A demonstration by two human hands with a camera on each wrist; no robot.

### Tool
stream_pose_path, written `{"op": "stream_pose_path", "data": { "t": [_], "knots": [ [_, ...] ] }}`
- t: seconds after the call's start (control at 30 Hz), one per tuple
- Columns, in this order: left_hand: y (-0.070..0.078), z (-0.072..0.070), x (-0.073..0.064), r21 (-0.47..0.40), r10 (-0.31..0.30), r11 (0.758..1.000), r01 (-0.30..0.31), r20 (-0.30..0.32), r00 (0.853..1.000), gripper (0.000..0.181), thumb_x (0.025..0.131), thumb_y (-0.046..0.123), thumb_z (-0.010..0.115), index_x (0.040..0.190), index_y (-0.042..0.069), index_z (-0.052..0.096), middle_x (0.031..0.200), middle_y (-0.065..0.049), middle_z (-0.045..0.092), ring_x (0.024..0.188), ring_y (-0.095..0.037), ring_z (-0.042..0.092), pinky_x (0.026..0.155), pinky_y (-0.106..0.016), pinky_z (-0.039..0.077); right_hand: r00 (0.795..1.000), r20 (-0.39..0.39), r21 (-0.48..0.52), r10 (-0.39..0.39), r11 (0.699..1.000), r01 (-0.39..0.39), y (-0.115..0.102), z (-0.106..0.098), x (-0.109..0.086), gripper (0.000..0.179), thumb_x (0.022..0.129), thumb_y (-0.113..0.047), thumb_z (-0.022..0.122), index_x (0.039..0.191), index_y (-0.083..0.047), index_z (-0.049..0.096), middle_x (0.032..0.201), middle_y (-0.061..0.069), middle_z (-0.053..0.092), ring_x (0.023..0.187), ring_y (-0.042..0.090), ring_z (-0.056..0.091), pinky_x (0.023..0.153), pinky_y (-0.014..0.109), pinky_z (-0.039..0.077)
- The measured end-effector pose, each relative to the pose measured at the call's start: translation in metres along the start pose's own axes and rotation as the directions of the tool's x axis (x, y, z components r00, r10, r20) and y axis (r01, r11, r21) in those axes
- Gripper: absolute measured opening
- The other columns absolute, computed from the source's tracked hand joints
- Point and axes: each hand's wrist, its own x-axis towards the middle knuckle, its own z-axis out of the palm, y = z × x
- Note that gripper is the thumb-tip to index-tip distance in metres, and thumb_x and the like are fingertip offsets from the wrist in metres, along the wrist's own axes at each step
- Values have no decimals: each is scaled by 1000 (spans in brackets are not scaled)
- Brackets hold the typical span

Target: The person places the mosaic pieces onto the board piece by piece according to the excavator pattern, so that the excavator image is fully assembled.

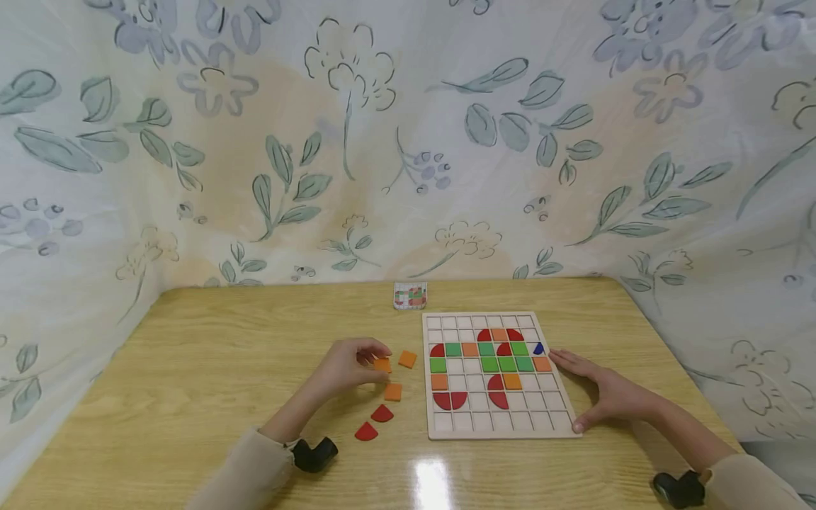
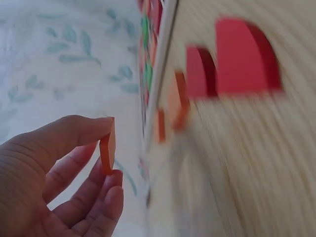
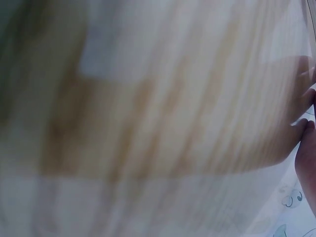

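Observation:
My left hand (image 1: 353, 365) pinches an orange square tile (image 2: 108, 148) between thumb and fingers, above the table to the left of the board. Two more orange tiles (image 1: 407, 359) lie beside that hand, and two red quarter-circle pieces (image 1: 382, 413) sit nearer to me. The wooden grid board (image 1: 472, 423) bears red quarter circles, green squares, orange squares and a small blue piece (image 1: 538, 348). My right hand (image 1: 605, 393) rests along the board's right edge, fingers extended and thumb at the near corner. Only part of the right hand (image 3: 307, 148) shows in its wrist view.
A small pattern card (image 1: 410, 296) with a coloured picture lies behind the board. The light wood table (image 1: 255, 319) ends at a floral cloth (image 1: 382, 177) hanging at the back and right. Black wrist devices (image 1: 314, 455) sit at both sleeves.

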Motion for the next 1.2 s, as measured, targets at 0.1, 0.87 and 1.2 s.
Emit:
{"op": "stream_pose_path", "data": {
  "t": [0.1,0.87,1.2],
  "knots": [
    [10,11,3,-18,18,1000,-17,29,999,28,72,13,77,98,9,68,93,2,66,82,-13,56,72,-24,48,1000,1,-4,6,1000,-6,-1,0,-1,106,59,-37,84,146,-15,27,149,18,25,122,-22,5,98,49,30],
    [87,117,55,87,179,976,-202,218,959,23,75,21,76,97,16,71,84,13,65,73,-1,52,64,-13,40,1000,21,54,16,998,-17,-1,0,2,104,62,-37,83,146,-13,26,150,19,21,132,-5,8,95,71,18],
    [96,149,71,261,246,910,-322,285,926,22,77,22,74,98,19,70,83,14,64,71,2,47,67,-11,38,999,20,44,33,998,-34,-2,-1,2,107,58,-41,83,146,-15,27,150,16,22,136,9,12,97,68,18]
  ]
}}
